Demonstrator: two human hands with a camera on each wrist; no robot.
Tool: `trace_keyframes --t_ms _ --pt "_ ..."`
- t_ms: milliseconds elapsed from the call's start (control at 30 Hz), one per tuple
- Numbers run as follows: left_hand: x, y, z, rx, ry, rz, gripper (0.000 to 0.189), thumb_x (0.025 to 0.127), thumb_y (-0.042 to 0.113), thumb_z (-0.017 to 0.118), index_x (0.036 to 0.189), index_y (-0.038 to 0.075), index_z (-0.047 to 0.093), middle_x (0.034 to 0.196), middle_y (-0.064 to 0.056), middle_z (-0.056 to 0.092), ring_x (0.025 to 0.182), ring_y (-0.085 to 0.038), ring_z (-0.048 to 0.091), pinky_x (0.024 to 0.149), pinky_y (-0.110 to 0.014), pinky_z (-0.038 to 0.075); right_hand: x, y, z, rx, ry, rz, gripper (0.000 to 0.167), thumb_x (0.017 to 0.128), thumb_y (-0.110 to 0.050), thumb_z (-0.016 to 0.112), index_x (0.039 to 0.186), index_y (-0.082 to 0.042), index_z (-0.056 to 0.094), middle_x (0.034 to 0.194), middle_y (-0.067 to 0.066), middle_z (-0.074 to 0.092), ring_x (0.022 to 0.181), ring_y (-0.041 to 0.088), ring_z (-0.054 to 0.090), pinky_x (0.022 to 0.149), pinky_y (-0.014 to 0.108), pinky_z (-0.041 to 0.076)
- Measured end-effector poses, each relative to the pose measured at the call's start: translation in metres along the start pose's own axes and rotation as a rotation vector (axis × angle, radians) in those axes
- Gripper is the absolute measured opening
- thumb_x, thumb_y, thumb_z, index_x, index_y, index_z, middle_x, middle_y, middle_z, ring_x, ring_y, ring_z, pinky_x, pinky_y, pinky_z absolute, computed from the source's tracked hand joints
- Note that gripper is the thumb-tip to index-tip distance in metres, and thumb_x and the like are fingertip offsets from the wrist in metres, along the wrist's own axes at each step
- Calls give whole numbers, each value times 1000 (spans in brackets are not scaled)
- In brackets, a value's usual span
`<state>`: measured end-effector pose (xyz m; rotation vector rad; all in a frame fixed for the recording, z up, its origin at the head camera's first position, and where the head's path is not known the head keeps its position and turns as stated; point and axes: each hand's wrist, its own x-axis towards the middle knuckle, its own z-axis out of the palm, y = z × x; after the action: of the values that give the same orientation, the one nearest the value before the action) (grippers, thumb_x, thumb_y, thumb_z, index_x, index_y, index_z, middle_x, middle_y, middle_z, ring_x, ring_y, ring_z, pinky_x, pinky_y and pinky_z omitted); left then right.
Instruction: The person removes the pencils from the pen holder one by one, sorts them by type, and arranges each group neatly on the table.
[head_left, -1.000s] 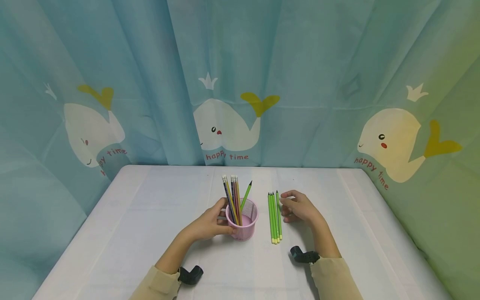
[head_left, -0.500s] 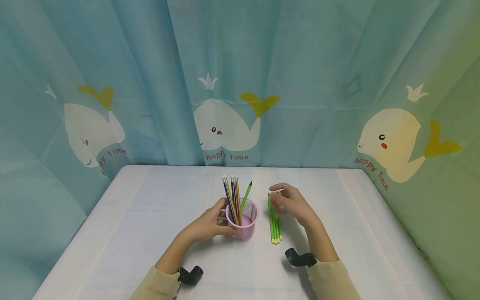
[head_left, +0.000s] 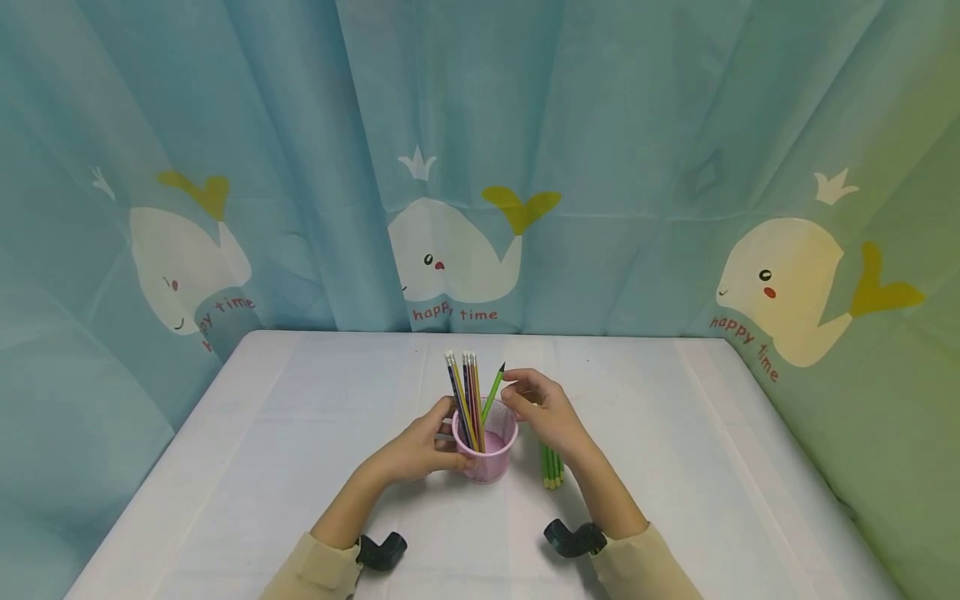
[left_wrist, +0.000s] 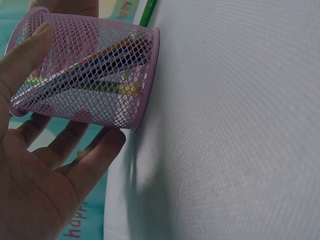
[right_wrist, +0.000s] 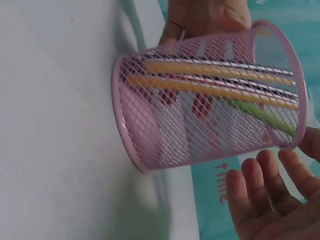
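Note:
My left hand [head_left: 411, 450] holds a pink mesh pencil cup [head_left: 487, 472] standing on the table, thumb on the near side and fingers on the far side. Several striped pencils [head_left: 465, 396] lean in the cup, eraser ends up. One green pencil [head_left: 491, 393] leans the other way, black tip up; its yellow end [left_wrist: 130, 89] shows through the mesh. My right hand [head_left: 551, 417] hovers at the cup's right rim, index fingertip right by that green pencil's tip. Its other fingers are loosely bent beside the cup [right_wrist: 210, 110] in the right wrist view.
Several green pencils [head_left: 552, 468] lie side by side on the white table [head_left: 315, 400] to the right of the cup, partly hidden by my right hand. A blue curtain [head_left: 615, 167] with whale prints hangs behind the table.
My right hand has moved left, from beside the green pencils on the table, over them, to the cup's rim. The left hand and the cup have stayed put.

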<state>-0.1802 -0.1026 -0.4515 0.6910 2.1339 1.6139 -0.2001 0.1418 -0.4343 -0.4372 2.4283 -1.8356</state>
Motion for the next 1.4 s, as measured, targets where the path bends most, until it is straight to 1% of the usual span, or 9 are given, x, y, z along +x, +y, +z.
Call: trace_keyframes --t_ms 133,300,667,833,967,1067,1133,1300,1400 --pt "0 1 0 -3 -2 0 76 81 7 80 140 8 34 136 -16 50 121 -32 59 98 -34 55 -1 0 5 -32 -1 -14 33 98 -24 64 125 -5 63 110 13 67 99 22 62 82 28 56" --pt "0 1 0 -9 -4 2 75 81 8 80 141 8 34 135 -15 50 121 -32 59 98 -34 55 -2 -2 7 -41 -17 -26 27 99 -22 63 120 -5 65 114 12 68 104 23 62 87 30 55" --pt "1 1 0 -14 -10 17 74 81 7 80 140 7 34 136 -17 48 122 -35 58 99 -36 55 -2 -4 5 -10 -13 -44 19 98 -19 63 109 -3 64 108 12 67 100 21 62 86 30 56" --pt "1 1 -1 -21 -14 39 74 82 7 80 140 4 34 137 -21 47 124 -38 57 99 -38 55 -1 -4 3 5 -8 -42 17 98 -18 64 106 -3 64 104 12 67 95 21 63 82 36 59" --pt "0 0 -1 -30 -24 48 75 83 6 79 142 4 32 139 -22 45 124 -39 57 100 -38 55 -2 -6 3 19 5 -25 16 98 -18 64 105 -4 64 102 10 67 94 22 63 84 49 60" --pt "0 -1 0 -34 -31 50 75 83 5 78 143 5 32 140 -22 46 124 -39 57 100 -39 55 -3 -9 2 26 8 -17 16 98 -19 64 105 -5 64 103 11 67 96 23 63 86 55 58" --pt "0 -1 0 -33 -32 46 75 83 5 78 143 6 33 141 -22 47 124 -38 57 100 -39 54 -3 -11 1 26 12 -16 16 98 -19 64 105 -5 63 104 11 67 97 22 64 86 52 59" --pt "1 -1 0 -22 -25 45 75 82 5 78 142 7 33 139 -22 50 124 -37 57 101 -39 54 -4 -14 -3 21 18 -34 18 99 -19 64 106 -4 62 106 13 66 98 22 63 81 36 62" --pt "0 0 0 -12 -19 43 75 82 5 78 142 7 34 138 -22 51 123 -37 58 102 -40 53 -4 -15 -4 23 15 -47 19 99 -20 63 107 -3 61 106 13 65 99 24 63 80 31 61"
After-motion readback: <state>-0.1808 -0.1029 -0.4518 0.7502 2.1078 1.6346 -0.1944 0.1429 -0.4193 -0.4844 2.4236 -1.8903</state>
